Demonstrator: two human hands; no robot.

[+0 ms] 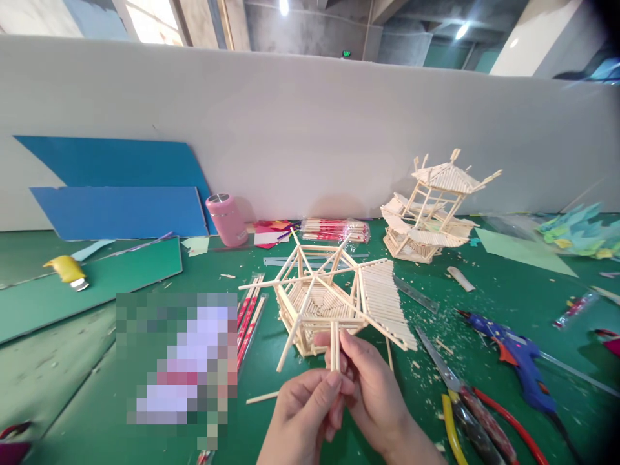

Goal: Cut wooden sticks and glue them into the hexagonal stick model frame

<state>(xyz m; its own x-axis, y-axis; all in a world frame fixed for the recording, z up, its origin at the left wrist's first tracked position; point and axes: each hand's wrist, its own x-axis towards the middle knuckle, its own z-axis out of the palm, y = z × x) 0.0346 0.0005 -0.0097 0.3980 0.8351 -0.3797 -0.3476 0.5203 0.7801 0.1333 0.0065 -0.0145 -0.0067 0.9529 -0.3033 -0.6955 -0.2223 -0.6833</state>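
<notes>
A hexagonal frame of thin wooden sticks [317,300] stands on the green table [97,336], with a slatted roof panel [385,300] leaning on its right side. My left hand [305,413] and my right hand [372,394] meet just in front of it at the bottom centre. Both hands pinch a short pair of wooden sticks [334,345] held upright against the frame's near edge. Fingers of both hands are closed around these sticks.
A finished stick pavilion [433,206] stands at the back right. A blue glue gun [518,358], pliers with red and yellow handles [475,420], a metal ruler [416,294], a pink cup [227,219], packs of chopsticks [334,229], blue boards [121,187] and a white partition wall surround the work.
</notes>
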